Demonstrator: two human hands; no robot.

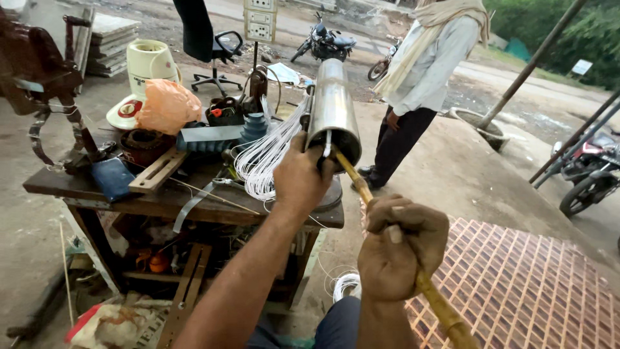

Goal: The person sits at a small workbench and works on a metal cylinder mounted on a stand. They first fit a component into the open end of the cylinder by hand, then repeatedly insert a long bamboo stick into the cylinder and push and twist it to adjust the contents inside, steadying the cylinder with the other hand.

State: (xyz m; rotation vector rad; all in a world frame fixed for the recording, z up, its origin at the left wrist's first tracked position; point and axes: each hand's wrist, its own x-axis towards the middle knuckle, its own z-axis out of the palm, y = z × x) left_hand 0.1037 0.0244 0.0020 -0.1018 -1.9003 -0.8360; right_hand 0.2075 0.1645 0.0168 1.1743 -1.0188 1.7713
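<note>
My left hand (298, 178) grips the near rim of a long shiny steel cylinder (332, 106) that lies along my line of sight on a cluttered wooden workbench (84, 192). My right hand (399, 249) is closed round a yellowish wooden stick (445, 315). The stick's far end reaches into the cylinder's open mouth (336, 147). A bundle of thin white wire loops (263, 158) hangs beside the cylinder, just left of my left hand.
The bench holds a white mixer base (150, 61), an orange bag (168, 106), a blue stepped pulley (253, 126) and wooden strips. A person in a pale shirt (423, 71) stands beyond. Motorcycles are parked behind (326, 40) and at right (591, 171). A metal grille (523, 284) lies at lower right.
</note>
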